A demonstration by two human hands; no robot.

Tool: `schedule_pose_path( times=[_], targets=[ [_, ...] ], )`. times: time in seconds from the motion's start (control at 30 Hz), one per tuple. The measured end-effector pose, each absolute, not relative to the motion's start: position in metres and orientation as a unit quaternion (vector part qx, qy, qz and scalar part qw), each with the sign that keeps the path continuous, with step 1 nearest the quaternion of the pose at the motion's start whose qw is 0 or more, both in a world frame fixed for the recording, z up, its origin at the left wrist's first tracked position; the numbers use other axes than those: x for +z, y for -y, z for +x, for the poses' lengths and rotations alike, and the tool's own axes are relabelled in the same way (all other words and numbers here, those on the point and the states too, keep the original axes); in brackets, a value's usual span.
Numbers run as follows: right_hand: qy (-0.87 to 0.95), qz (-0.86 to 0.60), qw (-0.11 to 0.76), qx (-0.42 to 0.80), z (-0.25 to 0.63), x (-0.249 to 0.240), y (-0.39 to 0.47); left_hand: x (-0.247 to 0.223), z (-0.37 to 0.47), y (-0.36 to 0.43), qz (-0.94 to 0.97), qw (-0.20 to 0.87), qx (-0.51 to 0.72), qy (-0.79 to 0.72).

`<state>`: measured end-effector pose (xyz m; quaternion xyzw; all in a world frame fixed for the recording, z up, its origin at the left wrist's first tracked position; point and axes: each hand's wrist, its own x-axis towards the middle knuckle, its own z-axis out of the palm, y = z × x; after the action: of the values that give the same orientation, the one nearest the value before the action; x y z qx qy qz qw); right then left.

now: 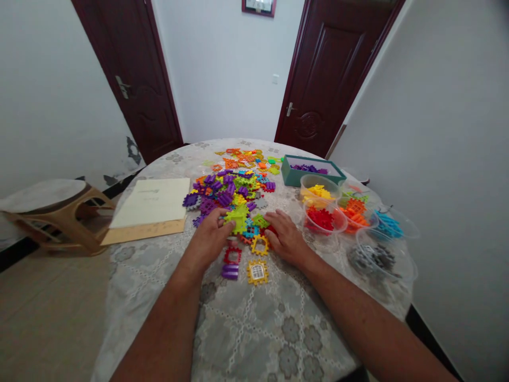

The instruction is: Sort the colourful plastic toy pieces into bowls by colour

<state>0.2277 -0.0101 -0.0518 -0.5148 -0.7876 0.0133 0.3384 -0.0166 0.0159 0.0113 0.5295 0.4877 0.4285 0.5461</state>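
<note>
My left hand (209,237) pinches a lime-green toothed building piece (238,218) at the near edge of a mixed heap of plastic building pieces (225,191). On the other side, my right hand (287,236) rests at the heap's near right edge, fingers spread, beside a smaller green piece (260,220) and over a red piece. Between the hands lie blue pieces (250,231) and a yellow frame piece (260,245). Nearer to me are a red frame piece (233,255), a purple ridged piece (229,271) and a yellow window piece (257,272).
Clear tubs hold yellow pieces (317,194), red pieces (320,218), orange pieces (355,214), blue pieces (387,224) and grey pieces (374,259). A green box (292,177) with purple pieces stands behind them. Paper sheets (149,204) lie left; orange pieces (242,158) lie at the back.
</note>
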Motion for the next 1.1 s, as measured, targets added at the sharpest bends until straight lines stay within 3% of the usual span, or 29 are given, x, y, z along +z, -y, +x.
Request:
schedule_pose_path(
  times=[0.13,0.43,0.7,0.87,1.0,1.1],
  targets=[
    [0.797,-0.530,0.289,0.013,0.224,-0.061,0.007,0.013,-0.016,-0.017,0.454,0.581,0.483,-0.472],
    [0.791,-0.534,0.295,0.042,0.219,-0.051,0.011,0.012,-0.021,-0.022,0.323,0.670,0.540,-0.394],
    [0.695,-0.578,0.423,0.066,0.224,-0.038,0.015,0.009,-0.013,-0.018,0.342,0.679,0.514,-0.396],
    [0.608,-0.566,0.502,0.239,0.216,-0.032,0.022,0.008,-0.006,-0.012,0.375,0.682,0.481,-0.404],
    [0.583,-0.536,0.482,0.375,0.201,-0.037,0.026,0.003,0.003,-0.006,0.403,0.696,0.442,-0.397],
    [0.598,-0.529,0.459,0.388,0.197,-0.040,0.026,-0.003,0.008,-0.004,0.435,0.693,0.417,-0.395]
  ],
)
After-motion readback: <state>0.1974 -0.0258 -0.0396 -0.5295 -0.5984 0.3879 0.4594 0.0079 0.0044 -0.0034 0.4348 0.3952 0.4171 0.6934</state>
